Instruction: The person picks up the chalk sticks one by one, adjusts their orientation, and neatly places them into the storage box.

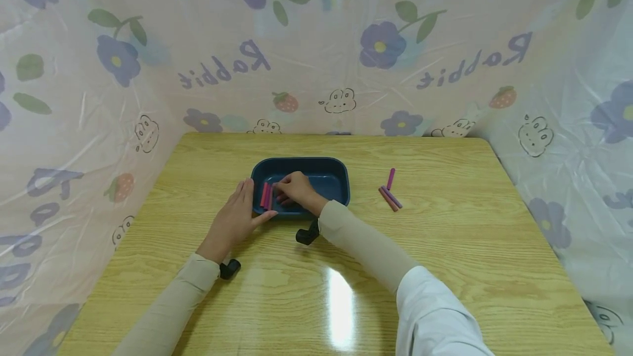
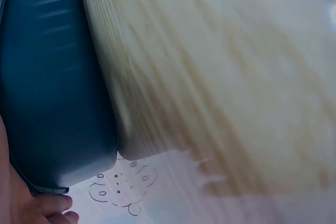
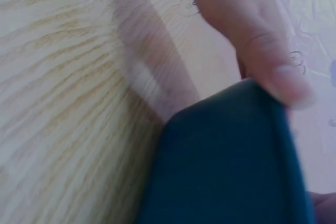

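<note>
A dark blue rectangular box (image 1: 326,184) stands on the table. My left hand (image 1: 236,217) rests at its left end, fingers straight along the side rim and thumb along the near rim. In the right wrist view, the left thumb (image 3: 281,80) lies over the box's rim. Inside, my right hand (image 1: 296,190) reaches down with curled fingers, thumb and forefinger pinching the upper end of a stick. That stick is mostly hidden, close beside a pink stick (image 1: 264,194) and a purple stick (image 1: 268,198) lying side by side at the left.
Right of the box, a magenta stick (image 1: 391,178), a purple stick (image 1: 392,197) and a reddish stick (image 1: 388,200) lie together on the wooden table (image 1: 445,268). A patterned curtain (image 1: 316,59) rises along the table's back and sides.
</note>
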Demonstrator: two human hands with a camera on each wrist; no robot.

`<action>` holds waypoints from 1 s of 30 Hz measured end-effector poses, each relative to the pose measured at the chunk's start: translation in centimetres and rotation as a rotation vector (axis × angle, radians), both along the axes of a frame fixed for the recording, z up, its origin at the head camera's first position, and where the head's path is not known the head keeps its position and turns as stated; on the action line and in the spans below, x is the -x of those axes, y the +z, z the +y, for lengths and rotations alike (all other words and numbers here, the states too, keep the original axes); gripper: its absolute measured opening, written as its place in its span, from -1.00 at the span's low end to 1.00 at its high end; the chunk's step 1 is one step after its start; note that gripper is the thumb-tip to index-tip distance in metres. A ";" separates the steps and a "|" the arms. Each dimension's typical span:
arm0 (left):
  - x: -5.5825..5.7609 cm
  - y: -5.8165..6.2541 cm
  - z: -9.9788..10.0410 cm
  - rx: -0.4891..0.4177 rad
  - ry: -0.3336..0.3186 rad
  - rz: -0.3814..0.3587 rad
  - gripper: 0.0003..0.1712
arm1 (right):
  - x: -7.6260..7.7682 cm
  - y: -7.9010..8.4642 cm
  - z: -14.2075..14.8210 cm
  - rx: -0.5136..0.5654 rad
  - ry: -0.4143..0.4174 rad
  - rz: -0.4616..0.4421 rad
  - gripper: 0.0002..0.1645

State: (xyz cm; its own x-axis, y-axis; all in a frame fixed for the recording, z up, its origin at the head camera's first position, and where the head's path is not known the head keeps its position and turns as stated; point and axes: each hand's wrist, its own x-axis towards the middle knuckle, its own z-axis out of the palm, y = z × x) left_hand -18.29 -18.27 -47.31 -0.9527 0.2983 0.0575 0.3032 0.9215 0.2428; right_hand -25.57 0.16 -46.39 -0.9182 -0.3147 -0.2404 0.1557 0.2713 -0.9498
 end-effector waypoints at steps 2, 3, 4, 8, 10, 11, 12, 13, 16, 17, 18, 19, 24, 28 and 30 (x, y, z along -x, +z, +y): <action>0.0 0.0 0.1 -0.002 0.003 -0.003 0.26 | -0.1 0.4 0.5 -0.011 0.016 0.015 -0.69; 0.0 0.0 0.1 -0.002 0.005 -0.006 0.26 | -0.1 0.5 0.8 -0.017 0.023 0.022 -0.68; 0.0 0.0 0.1 -0.002 0.008 -0.009 0.27 | -0.2 0.7 1.1 -0.021 0.032 0.030 -0.67; 0.0 0.0 0.1 0.001 0.017 -0.015 0.28 | -0.2 1.5 2.4 -0.018 0.050 0.044 -0.66; -0.1 0.1 0.0 0.003 0.015 -0.018 0.28 | -0.2 1.9 2.9 -0.015 0.045 0.047 -0.66; -0.1 0.1 0.0 0.003 0.013 -0.013 0.28 | -0.2 2.0 3.2 -0.016 0.039 0.050 -0.66; -0.1 0.1 0.0 0.003 0.011 -0.013 0.28 | -0.2 2.2 3.5 -0.016 0.034 0.051 -0.66; -0.1 0.1 0.0 0.003 0.010 -0.010 0.28 | -0.2 2.4 3.8 -0.016 0.032 0.054 -0.66; -0.1 0.1 0.0 -0.001 0.007 -0.002 0.28 | -0.3 3.0 4.9 -0.010 0.025 0.060 -0.66; -0.1 0.0 0.0 -0.002 0.006 -0.001 0.28 | -0.3 3.2 5.4 -0.005 0.027 0.061 -0.66; -0.1 0.0 0.1 -0.001 0.007 -0.001 0.28 | -0.3 3.4 5.8 0.000 0.030 0.061 -0.65; -0.1 0.0 0.1 0.000 0.007 -0.001 0.27 | -0.4 3.6 6.3 0.009 0.031 0.060 -0.65; -0.2 -0.1 0.0 0.010 0.006 0.008 0.27 | -0.4 4.6 8.9 0.029 0.016 0.058 -0.67; -0.2 0.0 0.1 0.004 0.002 0.013 0.27 | -0.3 5.0 11.0 0.019 -0.004 0.048 -0.66; -0.3 0.1 0.1 -0.003 -0.001 0.017 0.26 | -0.2 5.2 12.0 0.010 -0.015 0.039 -0.64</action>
